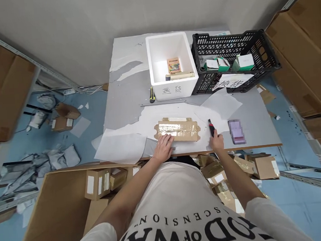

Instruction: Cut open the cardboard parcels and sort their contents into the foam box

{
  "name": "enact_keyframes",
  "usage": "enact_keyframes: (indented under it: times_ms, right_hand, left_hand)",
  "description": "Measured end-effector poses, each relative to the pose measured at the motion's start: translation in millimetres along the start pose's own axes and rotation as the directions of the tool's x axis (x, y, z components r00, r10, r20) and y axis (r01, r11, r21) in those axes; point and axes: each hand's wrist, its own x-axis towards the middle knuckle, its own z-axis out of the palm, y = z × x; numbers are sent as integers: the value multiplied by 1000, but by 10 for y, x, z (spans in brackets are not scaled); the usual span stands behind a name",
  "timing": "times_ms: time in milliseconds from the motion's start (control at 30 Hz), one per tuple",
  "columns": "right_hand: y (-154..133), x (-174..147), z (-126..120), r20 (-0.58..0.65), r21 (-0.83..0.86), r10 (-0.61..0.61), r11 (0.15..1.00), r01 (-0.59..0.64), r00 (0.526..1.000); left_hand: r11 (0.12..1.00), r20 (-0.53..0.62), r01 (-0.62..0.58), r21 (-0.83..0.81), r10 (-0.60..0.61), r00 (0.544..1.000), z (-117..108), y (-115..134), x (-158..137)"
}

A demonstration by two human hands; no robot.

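A flat, taped cardboard box (178, 130) with notched ends lies on the white paper near the table's front edge. My left hand (163, 148) grips its near left edge, fingertips over the top and thumb low at the front. To the right of the box, my right hand (216, 142) is closed around a utility knife (211, 127) with a black and red body. The knife points away from me, apart from the box. Whether its blade is out I cannot tell.
A white foam box (174, 88) and a black plastic crate (233, 39) stand at the back. A yellow-black cutter (152, 95) lies beside the foam box. A purple item (237, 131) is at right. Loose paper (120, 146) overhangs the front edge; several cartons (97, 184) sit below.
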Motion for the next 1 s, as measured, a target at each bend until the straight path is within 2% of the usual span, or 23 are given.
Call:
enact_keyframes:
  times_ms: [100, 233, 333, 467, 533, 567, 600, 633, 667, 700, 733, 767, 800, 833, 933, 1000]
  right_hand:
    - [-38, 48, 158, -13, 31, 47, 998, -47, 999]
    - [-56, 54, 248, -27, 85, 46, 995, -43, 999]
    - [-82, 28, 220, -44, 97, 54, 994, -49, 998]
    - [-193, -14, 62, -112, 155, 62, 987, -44, 992]
    - [-283, -47, -27, -108, 272, -16, 961, 45, 994]
    - [-335, -70, -60, -93, 346, -65, 933, 94, 993]
    - [-391, -99, -81, -68, 427, -108, 895, 127, 992]
    - [-453, -131, -88, -28, 512, -137, 849, 132, 990]
    - [-518, -166, -82, 28, 600, -151, 793, 104, 988]
    - [-587, -201, -66, 100, 684, -152, 728, 43, 983]
    - [-659, -235, -42, 182, 753, -148, 656, -41, 972]
    - [-730, -266, -15, 264, 804, -147, 580, -133, 953]
    - [-799, -294, 13, 331, 835, -152, 507, -214, 931]
    - [-861, -319, 39, 376, 854, -160, 442, -275, 913]
    - [-999, -388, 107, 396, 889, -199, 326, -321, 896]
    - [-1051, -441, 153, 395, 896, -240, 315, -313, 887]
  left_hand:
    - [1000, 7, -9, -7, 9, 1000, -48, -23, -7]
    - [1000, 3, -24, -7, 24, 1000, -80, -43, 16]
    - [999, -18, -42, -26, 41, 999, -86, -35, 41]
    - [996, -55, -56, -65, 53, 997, -126, -61, -10]
    - [996, -91, 17, -86, -25, 996, -154, -175, -113]
    - [989, -118, 112, -100, -123, 985, -162, -272, -183]
    - [959, -147, 256, -123, -273, 951, -161, -392, -258]
    - [882, -174, 443, -161, -467, 867, -151, -532, -335]
    - [748, -162, 627, -219, -661, 732, -128, -681, -406]
    - [571, -86, 769, -286, -815, 573, -93, -829, -467]
    - [382, 41, 855, -352, -906, 421, -47, -966, -515]
    - [228, 157, 886, -404, -937, 313, 10, -1080, -547]
    - [160, 216, 892, -423, -938, 271, 73, -1165, -565]
    - [117, 262, 889, -443, -931, 253, 142, -1218, -569]
    - [113, 315, 857, -502, -900, 303, 349, -1201, -533]
    - [114, 356, 838, -533, -869, 345, 458, -1095, -487]
